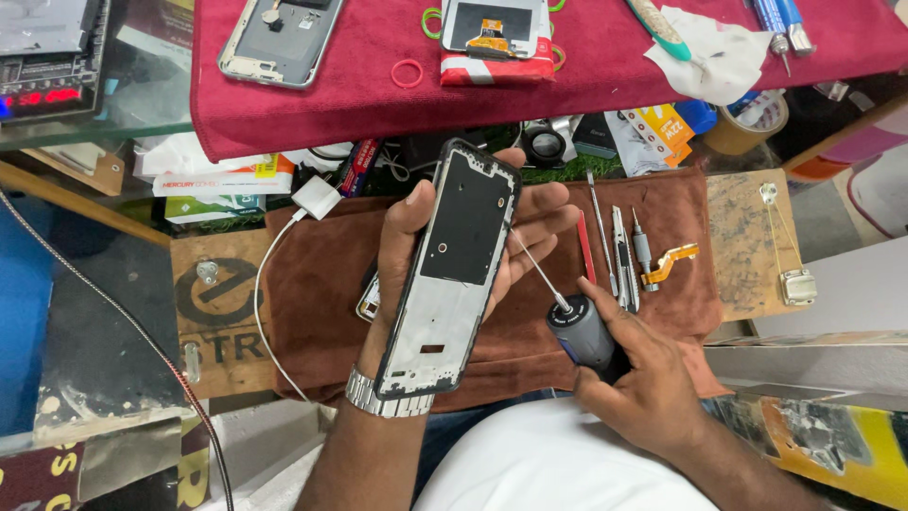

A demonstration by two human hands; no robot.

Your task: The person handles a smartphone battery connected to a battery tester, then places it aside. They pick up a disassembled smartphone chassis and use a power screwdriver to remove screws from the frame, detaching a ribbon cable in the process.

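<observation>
Seen from above the workbench. The left hand (445, 237) cradles one stripped phone frame (452, 270) from beneath, thumb on its left edge and fingers curled round the right; the palm is hidden by the frame, which sits above the middle of the brown cloth (331, 284). A metal watch band (383, 402) circles that wrist. The right hand (643, 378) is closed round the grey handle of one screwdriver (572, 322), its thin shaft slanting up toward the frame's right edge — the tip is lost against the left fingers, so contact cannot be made out.

Partly hidden under the left hand lies a second device (369, 298); only a corner shows. On the cloth to the right: one red-handled tool (586, 248), three slim metal tools (619, 255) side by side, and one orange flex cable (676, 260). One white charger (317, 197) with its cable rests at the cloth's upper left.

On the red cloth (378, 95) behind — cut off by the frame's top edge — are two more phone bodies (279, 38), one pink ring (407, 73) and a crumpled white tissue (709, 57).
</observation>
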